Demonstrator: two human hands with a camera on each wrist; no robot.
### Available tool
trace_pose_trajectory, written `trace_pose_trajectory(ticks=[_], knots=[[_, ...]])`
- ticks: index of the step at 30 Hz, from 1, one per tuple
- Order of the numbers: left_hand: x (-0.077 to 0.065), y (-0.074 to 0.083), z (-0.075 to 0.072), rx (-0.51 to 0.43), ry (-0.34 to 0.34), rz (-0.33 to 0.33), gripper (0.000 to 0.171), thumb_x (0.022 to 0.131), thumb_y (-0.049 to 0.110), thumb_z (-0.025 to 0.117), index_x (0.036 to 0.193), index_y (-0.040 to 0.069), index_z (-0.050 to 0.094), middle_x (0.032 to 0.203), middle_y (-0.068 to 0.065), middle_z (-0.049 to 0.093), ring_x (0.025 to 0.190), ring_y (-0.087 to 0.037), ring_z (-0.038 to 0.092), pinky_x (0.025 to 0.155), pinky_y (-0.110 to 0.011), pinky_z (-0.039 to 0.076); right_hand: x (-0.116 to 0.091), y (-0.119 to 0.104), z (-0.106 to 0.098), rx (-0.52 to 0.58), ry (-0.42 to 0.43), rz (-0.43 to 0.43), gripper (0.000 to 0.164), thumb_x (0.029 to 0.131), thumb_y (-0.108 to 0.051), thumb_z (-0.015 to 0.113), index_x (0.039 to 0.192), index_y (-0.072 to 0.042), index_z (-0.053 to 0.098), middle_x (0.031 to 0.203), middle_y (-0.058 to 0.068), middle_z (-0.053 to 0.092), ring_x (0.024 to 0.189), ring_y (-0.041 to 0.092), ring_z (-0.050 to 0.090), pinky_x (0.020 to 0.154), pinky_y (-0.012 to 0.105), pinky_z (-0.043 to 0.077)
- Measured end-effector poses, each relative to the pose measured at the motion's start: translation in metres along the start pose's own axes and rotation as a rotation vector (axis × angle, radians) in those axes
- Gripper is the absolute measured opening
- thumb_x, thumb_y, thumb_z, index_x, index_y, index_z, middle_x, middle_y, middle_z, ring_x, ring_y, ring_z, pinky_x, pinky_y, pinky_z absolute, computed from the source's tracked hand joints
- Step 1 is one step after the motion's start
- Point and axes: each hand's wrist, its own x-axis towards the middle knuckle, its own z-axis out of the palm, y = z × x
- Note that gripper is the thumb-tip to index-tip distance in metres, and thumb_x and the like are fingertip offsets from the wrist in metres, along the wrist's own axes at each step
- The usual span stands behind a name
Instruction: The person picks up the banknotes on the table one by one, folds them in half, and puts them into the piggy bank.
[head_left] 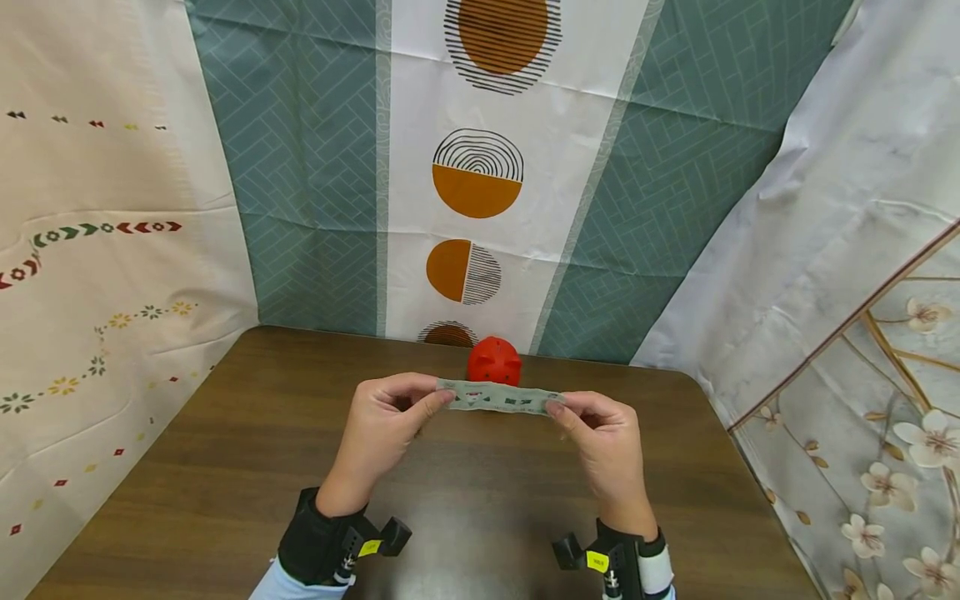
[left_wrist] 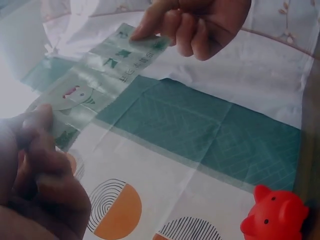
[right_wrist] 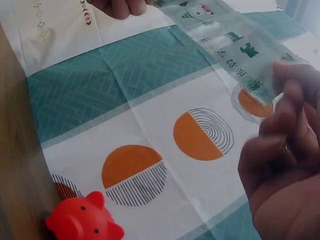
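Observation:
A pale green, see-through strip (head_left: 501, 398) with dark printing and a small cartoon is stretched out flat between both hands, above the table. My left hand (head_left: 384, 427) pinches its left end between thumb and fingers. At the other end, my right hand (head_left: 606, 442) pinches it the same way. The printed characters on the strip (right_wrist: 235, 47) also show in the right wrist view, its surface slightly creased. Just behind it sits a red pig-shaped figure (head_left: 493, 358), touched by neither hand; its ears and snout show in the left wrist view.
The brown wooden table (head_left: 247, 467) reaches back to a hanging teal and white cloth (head_left: 315, 167) with orange circles. A cream patterned cloth (head_left: 112, 275) hangs on the left, and a white flowered one (head_left: 847, 400) on the right.

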Motion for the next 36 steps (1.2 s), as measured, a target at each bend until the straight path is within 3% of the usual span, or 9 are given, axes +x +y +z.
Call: trace_pose_trajectory(ticks=[5,8,9,12,15,18,24,31,36], knots=[[0.0000,0.0010,-0.0002,-0.107,-0.075,0.028,0.007,0.097,0.004,0.068,0.099,-0.001,0.073,0.075,-0.006,0.074,0.062,-0.021,0.070,0.060,-0.031,0.061,0.0000,0.0036,-0.0004,0.142,-0.090,-0.083,0.022,0.095,0.009,0.063,0.100,-0.007,0.078,0.084,-0.001,0.079,0.072,0.012,0.075,0.069,0.028,0.063],[-0.0001,0.0012,-0.0007,-0.082,-0.072,0.064,0.014,0.101,0.005,0.062,0.098,-0.002,0.074,0.087,-0.001,0.077,0.073,-0.019,0.072,0.070,-0.029,0.062,0.0008,0.0050,-0.0011,0.197,-0.144,-0.160,0.021,0.099,0.006,0.059,0.103,-0.003,0.077,0.092,0.002,0.079,0.077,0.016,0.076,0.073,0.032,0.063],[-0.0004,0.0013,-0.0008,-0.067,-0.065,0.075,0.015,0.101,0.004,0.061,0.097,-0.002,0.074,0.088,0.002,0.076,0.074,-0.016,0.070,0.071,-0.027,0.061,0.0008,0.0049,-0.0010,0.202,-0.144,-0.174,0.021,0.100,0.005,0.057,0.103,-0.001,0.077,0.087,0.000,0.078,0.073,0.013,0.073,0.069,0.028,0.062],[-0.0018,0.0019,-0.0009,-0.036,-0.041,0.097,0.011,0.097,0.001,0.066,0.095,-0.003,0.075,0.089,0.008,0.074,0.073,-0.009,0.064,0.065,-0.021,0.057,-0.0007,0.0030,-0.0008,0.160,-0.103,-0.174,0.024,0.102,0.003,0.055,0.100,-0.002,0.079,0.068,-0.004,0.061,0.059,0.009,0.054,0.052,0.020,0.045],[-0.0027,0.0030,-0.0006,-0.045,-0.044,0.101,0.007,0.089,-0.002,0.074,0.096,-0.002,0.075,0.088,0.003,0.075,0.070,-0.010,0.064,0.062,-0.022,0.057,-0.0032,0.0001,0.0000,0.051,-0.027,-0.123,0.019,0.096,0.004,0.064,0.096,-0.005,0.081,0.067,-0.005,0.060,0.058,0.009,0.046,0.046,0.021,0.036],[-0.0026,0.0040,0.0000,-0.023,-0.037,0.106,0.018,0.085,-0.002,0.080,0.101,0.002,0.075,0.090,-0.006,0.076,0.069,-0.013,0.065,0.063,-0.024,0.058,-0.0043,-0.0018,0.0014,-0.027,0.023,-0.098,0.015,0.087,0.009,0.074,0.098,0.000,0.079,0.083,-0.005,0.076,0.062,0.011,0.060,0.052,0.019,0.050],[-0.0014,0.0051,0.0022,0.033,0.052,0.090,0.041,0.083,-0.001,0.082,0.121,0.008,0.069,0.089,-0.014,0.077,0.069,-0.016,0.070,0.065,-0.023,0.058,-0.0029,-0.0009,0.0027,-0.003,0.027,-0.140,0.047,0.082,0.019,0.072,0.127,0.011,0.063,0.091,-0.004,0.079,0.074,0.009,0.070,0.065,0.019,0.058],[-0.0019,0.0059,0.0048,0.003,0.085,0.053,0.027,0.082,-0.002,0.082,0.106,0.000,0.071,0.087,-0.018,0.076,0.066,-0.014,0.072,0.064,-0.026,0.061,-0.0027,0.0013,0.0022,-0.047,0.024,-0.113,0.042,0.083,0.016,0.073,0.123,0.012,0.065,0.091,-0.006,0.079,0.076,0.010,0.072,0.067,0.021,0.060],[-0.0021,0.0025,0.0055,-0.007,0.040,0.052,0.017,0.085,-0.001,0.080,0.100,0.002,0.073,0.085,-0.016,0.073,0.062,-0.016,0.066,0.061,-0.029,0.061,-0.0027,0.0033,0.0003,0.002,-0.123,-0.173,0.045,0.084,0.019,0.069,0.128,0.012,0.060,0.100,-0.002,0.078,0.084,0.014,0.073,0.071,0.024,0.061]])
